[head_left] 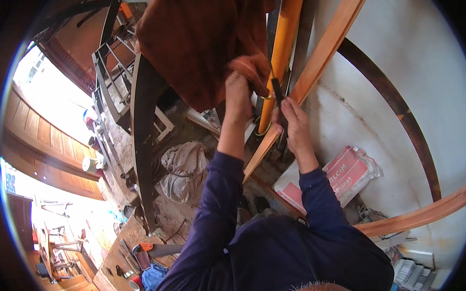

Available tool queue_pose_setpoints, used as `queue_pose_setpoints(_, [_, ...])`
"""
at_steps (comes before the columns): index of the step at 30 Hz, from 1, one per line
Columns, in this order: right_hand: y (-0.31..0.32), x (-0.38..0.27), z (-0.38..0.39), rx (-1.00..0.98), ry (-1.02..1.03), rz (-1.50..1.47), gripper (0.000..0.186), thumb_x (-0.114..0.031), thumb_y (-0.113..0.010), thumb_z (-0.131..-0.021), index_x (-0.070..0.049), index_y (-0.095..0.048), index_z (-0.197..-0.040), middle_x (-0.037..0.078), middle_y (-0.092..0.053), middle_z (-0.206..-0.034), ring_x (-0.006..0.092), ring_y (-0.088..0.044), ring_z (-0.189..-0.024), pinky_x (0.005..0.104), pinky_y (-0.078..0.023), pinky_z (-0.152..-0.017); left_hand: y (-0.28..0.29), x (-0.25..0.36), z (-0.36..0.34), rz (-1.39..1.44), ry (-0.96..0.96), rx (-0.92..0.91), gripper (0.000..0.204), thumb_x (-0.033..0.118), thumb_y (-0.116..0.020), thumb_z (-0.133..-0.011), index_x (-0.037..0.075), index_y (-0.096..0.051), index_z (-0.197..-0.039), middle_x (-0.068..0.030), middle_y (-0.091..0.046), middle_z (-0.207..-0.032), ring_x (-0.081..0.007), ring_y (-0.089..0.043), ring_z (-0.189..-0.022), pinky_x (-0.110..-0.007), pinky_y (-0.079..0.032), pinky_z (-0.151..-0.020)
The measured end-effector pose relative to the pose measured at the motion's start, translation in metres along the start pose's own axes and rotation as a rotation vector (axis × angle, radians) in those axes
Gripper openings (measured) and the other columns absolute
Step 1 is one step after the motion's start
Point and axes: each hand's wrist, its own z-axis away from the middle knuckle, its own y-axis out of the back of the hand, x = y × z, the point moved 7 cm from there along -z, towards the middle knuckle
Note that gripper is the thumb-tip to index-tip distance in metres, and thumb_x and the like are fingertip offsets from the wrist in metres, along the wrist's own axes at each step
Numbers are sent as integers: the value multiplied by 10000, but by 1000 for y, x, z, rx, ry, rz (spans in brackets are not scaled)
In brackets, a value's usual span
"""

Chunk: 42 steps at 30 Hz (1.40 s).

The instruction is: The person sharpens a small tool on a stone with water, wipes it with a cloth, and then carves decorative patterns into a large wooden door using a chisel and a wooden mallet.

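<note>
My left hand (237, 94) is closed on a bunched corner of a reddish-brown cloth (188, 49), and the gathered part is blurred by motion. The cloth hangs down from the top of the view. Close by on the right, my right hand (296, 124) is closed around a thin tool with a black handle (277, 88). Its slim end points up past the cloth's edge, and I cannot make out its exact kind. Directly behind both hands runs a yellow-orange pole (285, 33). A long wooden strip (332, 37) slants past my right hand.
A red-and-white sack (342, 175) lies against the white wall at right. Curved wood strips (425, 213) lean there. Left stands a dark curved beam (142, 113), with a crumpled grey sack (182, 170) beside it. A handsaw (162, 249) rests on a wooden bench at lower left.
</note>
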Motion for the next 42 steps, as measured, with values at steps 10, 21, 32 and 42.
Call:
queue_pose_setpoints(10, [-35, 24, 31, -304, -543, -462, 491, -535, -462, -1131, -87, -604, -1271, -68, -404, -620, 19, -305, -403, 211, -260, -405, 10, 3, -34, 64, -49, 226, 202, 49, -518, -1011, 4, -715, -1009, -59, -696, -921, -171, -668, -813, -299, -534, -738])
queue_pose_setpoints(21, [61, 113, 152, -8, -567, -435, 457, -416, -663, -1058, -98, -585, -1377, -22, -488, -755, 59, -379, -507, 211, -279, -432, 154, 6, 17, -955, -175, 488, 179, 150, -734, -810, 16, -797, -911, -250, -767, -948, -398, -756, -865, -488, -597, -762])
queue_pose_setpoints(32, [-5, 109, 216, -568, -599, -191, 563, -388, -652, -1080, -49, -497, -1503, 21, -525, -871, 96, -481, -636, 256, -419, -577, 175, -140, 520, -865, 606, 181, 701, 619, -393, -1113, 44, -690, -1383, -233, -694, -1371, -410, -629, -1309, -472, -466, -1133])
queue_pose_setpoints(42, [-154, 71, 257, -931, -481, -93, 477, -350, -572, -1130, -85, -522, -1524, -5, -590, -918, 52, -436, -638, 201, -350, -542, 54, -198, 908, -246, 497, 1186, 829, 619, -458, -1090, 108, -244, -1707, -117, -93, -1804, -254, -170, -1646, -382, -139, -1322])
